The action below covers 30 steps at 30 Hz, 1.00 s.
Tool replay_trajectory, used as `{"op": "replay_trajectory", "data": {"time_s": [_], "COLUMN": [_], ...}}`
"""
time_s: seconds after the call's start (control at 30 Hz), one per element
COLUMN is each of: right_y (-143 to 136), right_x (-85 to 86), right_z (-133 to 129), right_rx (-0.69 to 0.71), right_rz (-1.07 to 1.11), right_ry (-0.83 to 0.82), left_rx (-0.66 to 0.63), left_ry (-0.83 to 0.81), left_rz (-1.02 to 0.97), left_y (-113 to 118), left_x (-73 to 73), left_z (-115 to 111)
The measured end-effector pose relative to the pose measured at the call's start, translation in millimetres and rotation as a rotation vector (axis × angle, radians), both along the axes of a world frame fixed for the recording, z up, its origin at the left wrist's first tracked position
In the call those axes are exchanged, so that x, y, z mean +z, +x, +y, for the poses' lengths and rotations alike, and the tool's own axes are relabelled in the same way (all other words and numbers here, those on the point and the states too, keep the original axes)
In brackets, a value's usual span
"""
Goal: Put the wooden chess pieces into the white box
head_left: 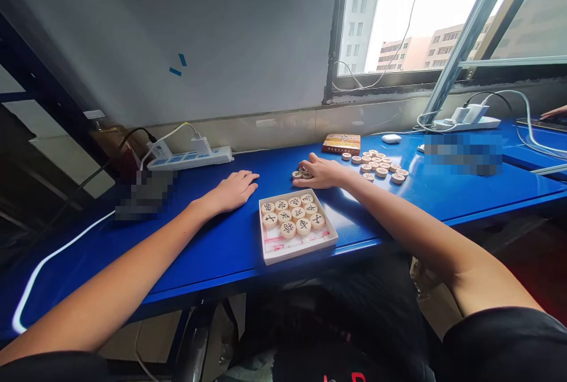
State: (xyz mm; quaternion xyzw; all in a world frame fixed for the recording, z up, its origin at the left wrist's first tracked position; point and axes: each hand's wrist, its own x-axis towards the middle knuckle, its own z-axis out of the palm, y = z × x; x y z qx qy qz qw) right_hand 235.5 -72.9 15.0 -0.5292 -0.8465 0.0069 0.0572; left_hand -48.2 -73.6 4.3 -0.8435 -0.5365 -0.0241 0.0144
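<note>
The left hand (234, 190) lies palm down on the blue table (212, 252), its fingers loosely extended and holding nothing. The right hand (323, 171) reaches over a few small round game pieces (296, 175), with its fingers curved down around them; whether it pinches one or only touches them, I cannot tell, since the fingers cover part of the group.

Nearer to the body than both hands, and just in front of the right one, sits a shallow white box (301, 251). Eleven pale pieces (284, 216) with dark characters lie flat inside it, leaving the near end of its floor bare.

Beyond the right wrist and to its right, more loose pieces (381, 173) are spread on the table. A brown printed carton (341, 144) is just past the right hand, with a small white case (391, 139) farther to the right. Beyond the left hand, a white power strip (190, 158) lies near the wall.
</note>
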Motion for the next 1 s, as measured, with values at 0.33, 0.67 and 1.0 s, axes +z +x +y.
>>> {"op": "replay_trajectory", "data": {"time_s": [0.33, 0.67, 1.0], "right_y": [-14.9, -14.5, -5.6], "right_x": [-9.1, -11.4, -8.5], "right_z": [8.6, 13.1, 10.8], "right_rx": [-0.034, -0.002, 0.128], "right_rz": [-0.011, -0.035, 0.031], "right_ry": [0.192, 0.179, 0.195], "left_rx": [0.013, 0.011, 0.021], "left_ry": [-0.005, -0.008, -0.010], "left_rz": [-0.009, -0.011, -0.005], "left_y": [-0.7, -0.6, 0.3], "left_x": [-0.4, 0.7, 1.7], "left_z": [1.1, 1.5, -0.1]}}
